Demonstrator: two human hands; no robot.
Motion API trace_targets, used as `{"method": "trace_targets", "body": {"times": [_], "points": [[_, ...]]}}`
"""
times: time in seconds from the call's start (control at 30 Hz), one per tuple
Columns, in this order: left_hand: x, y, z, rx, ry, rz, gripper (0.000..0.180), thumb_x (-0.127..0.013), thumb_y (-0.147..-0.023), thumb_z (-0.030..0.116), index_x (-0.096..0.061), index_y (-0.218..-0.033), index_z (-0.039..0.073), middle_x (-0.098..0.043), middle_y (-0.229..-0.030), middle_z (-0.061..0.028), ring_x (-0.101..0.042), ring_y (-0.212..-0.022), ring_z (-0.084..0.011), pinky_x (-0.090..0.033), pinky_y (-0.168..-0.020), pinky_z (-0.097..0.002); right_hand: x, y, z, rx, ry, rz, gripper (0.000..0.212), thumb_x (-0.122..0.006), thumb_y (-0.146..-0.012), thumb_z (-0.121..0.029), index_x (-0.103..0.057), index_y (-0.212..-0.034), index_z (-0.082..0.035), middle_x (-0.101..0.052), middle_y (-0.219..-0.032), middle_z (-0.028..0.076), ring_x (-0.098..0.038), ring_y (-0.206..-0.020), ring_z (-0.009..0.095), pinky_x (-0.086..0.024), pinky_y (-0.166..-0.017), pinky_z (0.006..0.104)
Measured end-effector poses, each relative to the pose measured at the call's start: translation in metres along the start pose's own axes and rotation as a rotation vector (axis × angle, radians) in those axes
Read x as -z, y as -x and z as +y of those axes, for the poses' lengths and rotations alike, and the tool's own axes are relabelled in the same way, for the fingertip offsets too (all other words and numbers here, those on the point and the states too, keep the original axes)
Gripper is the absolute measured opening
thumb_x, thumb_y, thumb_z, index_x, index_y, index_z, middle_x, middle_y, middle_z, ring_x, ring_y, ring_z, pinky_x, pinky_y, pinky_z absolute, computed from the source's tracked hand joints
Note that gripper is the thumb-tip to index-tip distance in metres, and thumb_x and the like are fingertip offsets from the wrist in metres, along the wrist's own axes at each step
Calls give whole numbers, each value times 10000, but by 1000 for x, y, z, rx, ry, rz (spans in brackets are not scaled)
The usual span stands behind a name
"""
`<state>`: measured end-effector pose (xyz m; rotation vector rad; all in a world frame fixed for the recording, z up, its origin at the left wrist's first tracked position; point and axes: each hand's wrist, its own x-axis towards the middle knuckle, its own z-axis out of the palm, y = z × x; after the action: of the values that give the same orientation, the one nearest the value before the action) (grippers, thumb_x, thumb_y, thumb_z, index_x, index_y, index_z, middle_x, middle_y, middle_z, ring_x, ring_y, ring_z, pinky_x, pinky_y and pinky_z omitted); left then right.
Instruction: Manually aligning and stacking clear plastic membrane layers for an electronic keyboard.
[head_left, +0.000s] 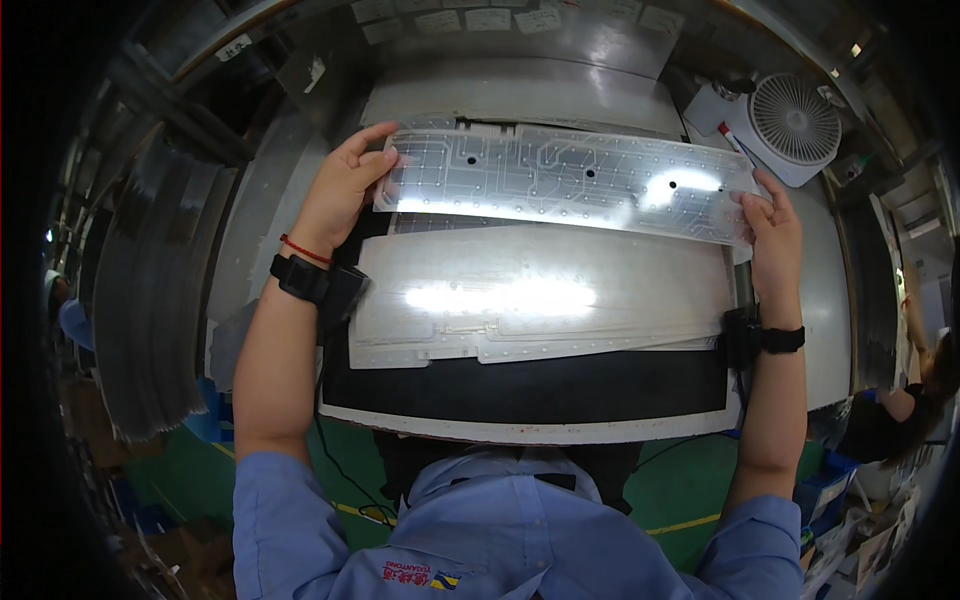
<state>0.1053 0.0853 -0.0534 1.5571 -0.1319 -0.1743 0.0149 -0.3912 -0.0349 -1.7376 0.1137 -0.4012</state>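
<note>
Between my two hands is a long clear plastic sheet with circuit-like lines and several small dark holes (560, 185), raised and slightly tilted. My left hand (350, 180) pinches its left end between thumb and fingers. The right end is gripped by my right hand (768, 220), thumb on top. Closer to me lie similar translucent sheets (640, 285), overlapping at slightly different angles, with notches along their near edge and bright glare across the middle. Under them is a black mat (530, 390). Part of another lined sheet shows beneath the raised one.
A white fan (793, 120) stands at the far right of the workbench (820, 320). Tall stacks of thin sheets (160, 290) rise on the left, with another stack (878, 290) on the right. A dark cable (330, 455) hangs at the front left. Other people are at both sides.
</note>
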Motion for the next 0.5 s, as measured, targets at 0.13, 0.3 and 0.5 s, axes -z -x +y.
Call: {"method": "trace_targets", "body": {"times": [0.13, 0.3, 0.5], "points": [[8, -1, 0, -10, -12, -46, 386, -575, -947, 149, -491, -1297, 8, -677, -954, -49, -607, -789, -77, -474, -726, -199, -1, -1, 4, -68, -73, 38, 133, -554, -946, -81, -591, -1055, -16, -637, -826, 1, -551, -640, 41, -396, -566, 170], [7, -2, 8, 48, 12, 40, 354, -548, -960, 200, -534, -1266, 22, -655, -1031, -27, -582, -821, -70, -472, -758, -229, 10, -4, 11, -68, -34, -112, 95, -524, -956, -71, -585, -1016, -28, -618, -831, -8, -535, -615, 44, -393, -546, 176], [-17, 15, 16, -39, -413, -195, 343, -591, -932, 165, -554, -1237, 12, -645, -1094, -57, -575, -999, -113, -465, -860, -255, -2, 1, 8, -126, -30, -220, 101, -504, -961, -60, -579, -1027, -50, -620, -871, 4, -545, -624, 58, -405, -550, 180]]}}
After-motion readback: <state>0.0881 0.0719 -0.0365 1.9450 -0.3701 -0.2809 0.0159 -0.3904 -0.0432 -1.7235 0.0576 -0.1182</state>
